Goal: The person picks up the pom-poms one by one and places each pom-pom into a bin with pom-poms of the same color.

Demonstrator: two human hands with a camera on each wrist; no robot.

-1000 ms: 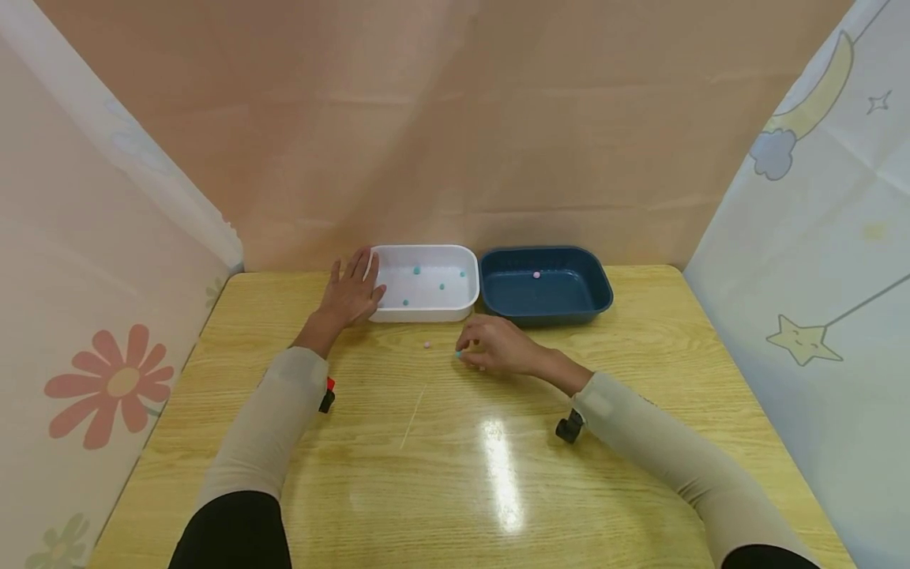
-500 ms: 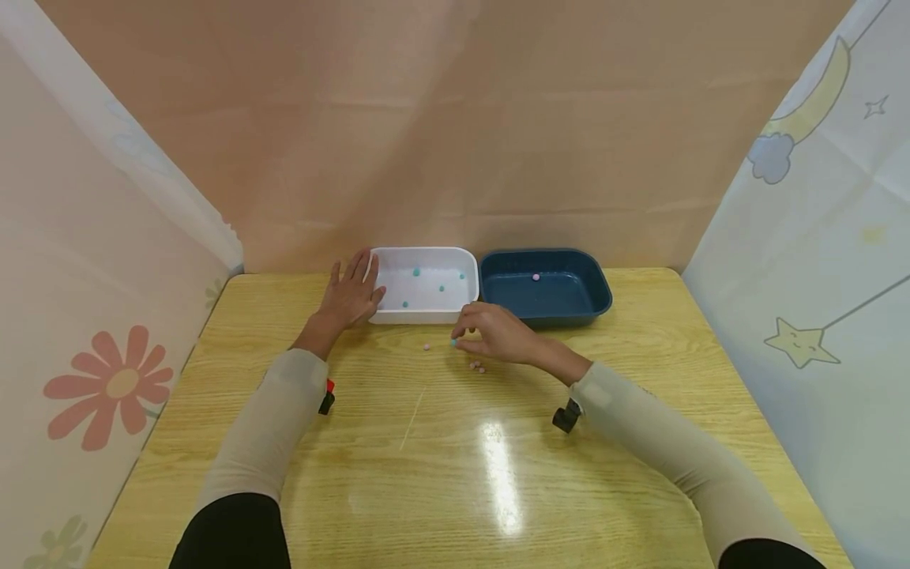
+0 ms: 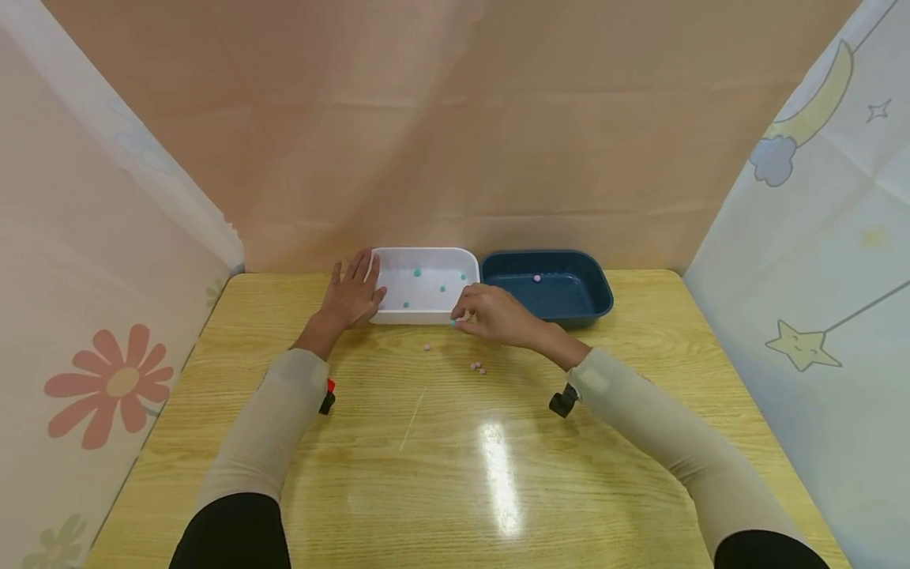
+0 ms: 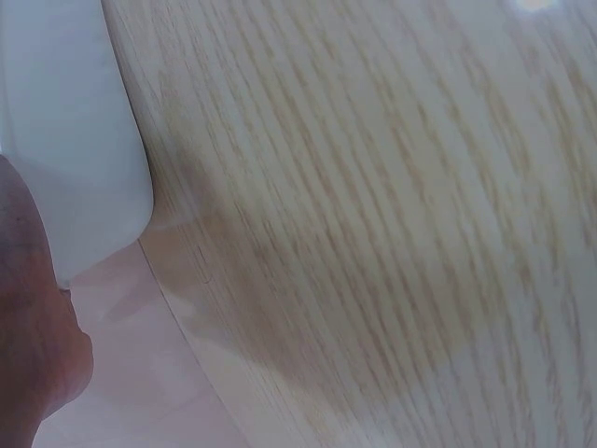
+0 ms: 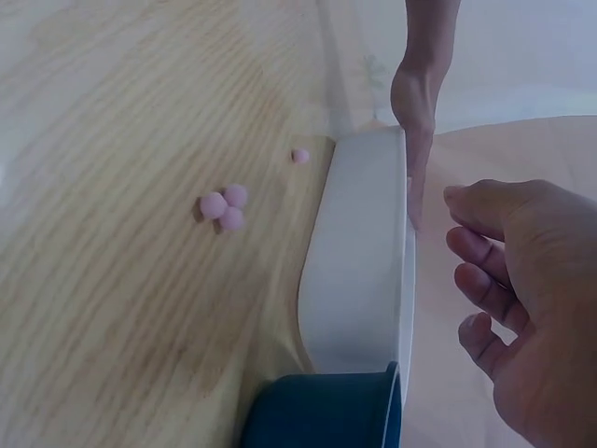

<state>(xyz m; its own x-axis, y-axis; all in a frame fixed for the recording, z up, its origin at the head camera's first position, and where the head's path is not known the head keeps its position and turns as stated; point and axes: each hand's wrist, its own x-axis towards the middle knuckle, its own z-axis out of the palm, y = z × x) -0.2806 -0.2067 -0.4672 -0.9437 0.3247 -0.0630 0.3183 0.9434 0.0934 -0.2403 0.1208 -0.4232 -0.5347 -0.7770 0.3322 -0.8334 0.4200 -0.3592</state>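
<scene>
My left hand [image 3: 350, 296] rests with straight fingers on the left end of the white tray [image 3: 424, 318], where several small teal balls [image 3: 417, 273] lie. At the tray's front right corner, my right hand [image 3: 498, 316] pinches a teal ball [image 3: 453, 322] between thumb and finger. That ball is hidden in the right wrist view, where the hand [image 5: 550, 289] is raised beside the tray wall [image 5: 354, 261]. On the table in front are a cluster of pink balls [image 5: 224, 207] and a lone pink ball [image 3: 427, 348].
A dark blue tray [image 3: 547, 318] stands against the white one on its right, with one pink ball [image 3: 536, 278] inside. Both stand at the far edge of the wooden table [image 3: 398, 474], before a tan backdrop [image 3: 455, 142]. Printed panels [image 3: 817, 261] flank the table.
My right hand has lifted the teal ball off the table and carried it forward to the white tray's front rim, uncovering the pink cluster. The left hand has stayed in place.
</scene>
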